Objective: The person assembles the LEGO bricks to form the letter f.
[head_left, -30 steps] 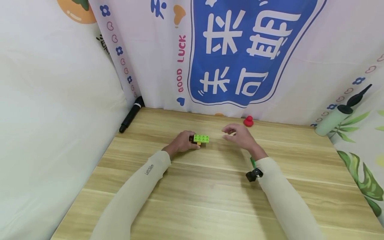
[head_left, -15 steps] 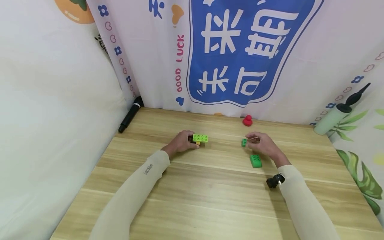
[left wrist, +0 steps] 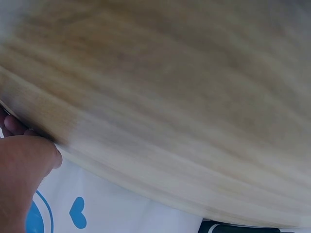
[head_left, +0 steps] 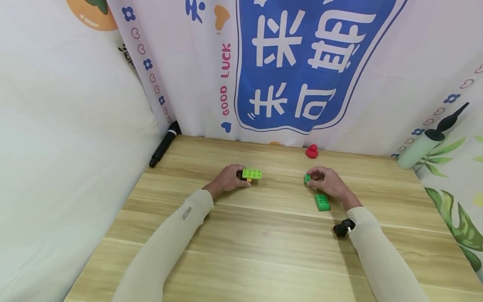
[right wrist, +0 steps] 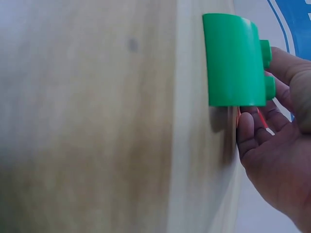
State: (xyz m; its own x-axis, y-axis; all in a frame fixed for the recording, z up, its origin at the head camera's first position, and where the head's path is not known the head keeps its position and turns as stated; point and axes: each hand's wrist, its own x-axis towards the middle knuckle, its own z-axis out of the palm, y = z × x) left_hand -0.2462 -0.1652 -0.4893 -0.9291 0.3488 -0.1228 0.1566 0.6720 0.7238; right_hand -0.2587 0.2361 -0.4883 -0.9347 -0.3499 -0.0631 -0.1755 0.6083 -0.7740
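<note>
My left hand (head_left: 229,178) grips a small stack of toy building bricks. A lime-green studded plate (head_left: 252,173) tops that stack, with yellow and dark pieces beneath, partly covered by the fingers. Farther right, thumb and fingers of my right hand (head_left: 329,183) pinch a small green brick (head_left: 307,179) low over the wooden table (head_left: 264,247). Just in front of that hand lies a larger green brick (head_left: 322,202), its rounded side showing big in the right wrist view. The left wrist view catches only part of the left hand (left wrist: 26,165); the stack is hidden there.
Near the back edge sits a red knob-like piece (head_left: 312,151). A black rod-shaped object (head_left: 164,144) lies at the back left corner. At the back right stands a pale green pump (head_left: 419,149) with a black nozzle. Printed cloth (head_left: 203,84) hangs behind the table.
My right hand has moved right from mid-table to the small green brick, and its fingers have closed on it. Both green bricks have come into fuller view. The left hand stays with its stack.
</note>
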